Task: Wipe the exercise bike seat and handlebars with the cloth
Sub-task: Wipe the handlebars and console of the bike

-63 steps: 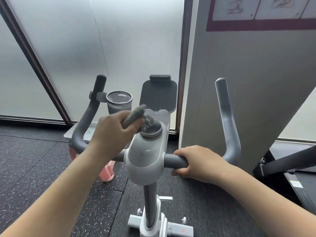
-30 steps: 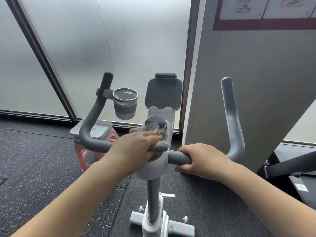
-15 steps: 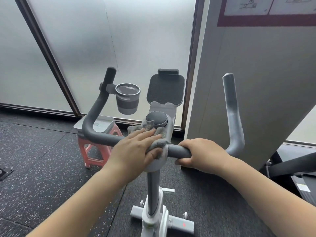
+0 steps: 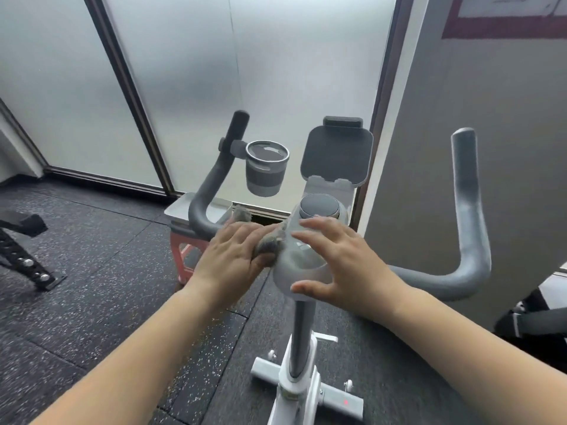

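Note:
The exercise bike's grey handlebars [image 4: 469, 228] curve up on both sides of a light grey centre housing [image 4: 302, 265] with a round dark knob [image 4: 319, 207]. My left hand [image 4: 233, 256] presses a grey fuzzy cloth [image 4: 268, 243] onto the left bar just beside the housing. My right hand [image 4: 340, 262] hovers over the housing with fingers spread, holding nothing. The seat is out of view.
A cup holder [image 4: 266, 168] hangs on the left bar and a tablet holder [image 4: 336, 154] stands behind the knob. A pink stool [image 4: 184, 240] sits beyond the bike, a black equipment frame [image 4: 21, 253] at far left, a grey panel [image 4: 491, 87] close on the right.
My right hand has let go of the right bar and moved over the centre housing, fingers spread. My left hand with the cloth slid left from the housing onto the left bar.

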`<state>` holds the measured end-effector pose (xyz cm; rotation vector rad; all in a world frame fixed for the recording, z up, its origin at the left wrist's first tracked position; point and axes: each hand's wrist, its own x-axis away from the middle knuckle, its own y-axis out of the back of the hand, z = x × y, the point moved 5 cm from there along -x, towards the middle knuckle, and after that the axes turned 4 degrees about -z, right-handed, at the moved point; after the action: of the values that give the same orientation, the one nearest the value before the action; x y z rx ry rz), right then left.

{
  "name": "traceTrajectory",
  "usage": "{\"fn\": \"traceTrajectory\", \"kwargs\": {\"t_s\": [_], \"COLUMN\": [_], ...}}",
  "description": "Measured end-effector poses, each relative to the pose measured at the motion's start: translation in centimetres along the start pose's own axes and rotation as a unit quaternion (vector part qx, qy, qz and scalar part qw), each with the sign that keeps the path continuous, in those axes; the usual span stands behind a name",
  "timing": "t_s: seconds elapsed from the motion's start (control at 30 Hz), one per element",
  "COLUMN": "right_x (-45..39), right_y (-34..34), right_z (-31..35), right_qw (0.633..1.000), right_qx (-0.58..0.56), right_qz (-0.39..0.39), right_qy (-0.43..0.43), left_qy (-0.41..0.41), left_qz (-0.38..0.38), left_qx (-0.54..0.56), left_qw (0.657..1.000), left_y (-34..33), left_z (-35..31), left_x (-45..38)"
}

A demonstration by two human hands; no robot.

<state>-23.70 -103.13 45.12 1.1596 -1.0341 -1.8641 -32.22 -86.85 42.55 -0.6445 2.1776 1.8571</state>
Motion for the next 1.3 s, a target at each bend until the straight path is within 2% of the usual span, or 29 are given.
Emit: {"fn": "traceTrajectory", "kwargs": {"t_s": [0.07,0.17,0.33,0.47,0.57,0.67,0.83,0.93,1.07,1.17,1.3], "right_x": [-0.4,-0.4,-0.3,-0.4,-0.5,-0.6,-0.4,-0.3,-0.3,-0.4,-0.4], "right_y": [-1.3,-1.9,-2.2,-2.2,-2.2,-2.2,-2.1,-2.1,-2.0,-2.1,-2.1], "right_z": [0.4,0.1,-0.1,-0.1,-0.2,-0.3,-0.5,-0.5,-0.4,-0.4,-0.4], "right_qw": [0.999,0.999,0.999,0.999,0.999,0.999,0.999,1.000,1.000,1.000,1.000], "right_qx": [0.018,0.037,0.039,0.035,0.035,0.035,0.025,0.022,0.015,0.014,0.013], "right_qz": [0.035,0.033,0.014,0.005,0.008,0.018,0.021,0.016,0.004,-0.002,-0.002], "right_qy": [0.008,0.013,0.012,0.006,0.004,0.003,-0.003,-0.007,-0.009,-0.008,-0.006], "left_qy": [-0.027,-0.040,0.033,0.072,0.017,-0.004,-0.018,0.003,0.034,-0.034,-0.064], "left_qz": [0.002,0.031,0.025,0.013,0.040,0.001,-0.018,0.009,0.004,-0.013,-0.012], "left_qx": [-0.030,-0.047,-0.027,0.058,0.022,-0.055,-0.071,-0.056,-0.056,-0.058,-0.049], "left_qw": [0.999,0.998,0.999,0.996,0.999,0.998,0.997,0.998,0.998,0.998,0.997], "left_y": [0.0,0.3,2.8,3.6,1.0,0.0,1.6,3.3,3.3,0.9,0.9], "left_z": [1.5,3.5,8.4,5.3,0.6,0.7,5.9,9.0,5.6,1.5,4.1], "left_x": [0.3,0.2,0.5,-2.4,-3.2,-2.4,-1.4,-1.4,-3.6,-2.7,-1.8]}}
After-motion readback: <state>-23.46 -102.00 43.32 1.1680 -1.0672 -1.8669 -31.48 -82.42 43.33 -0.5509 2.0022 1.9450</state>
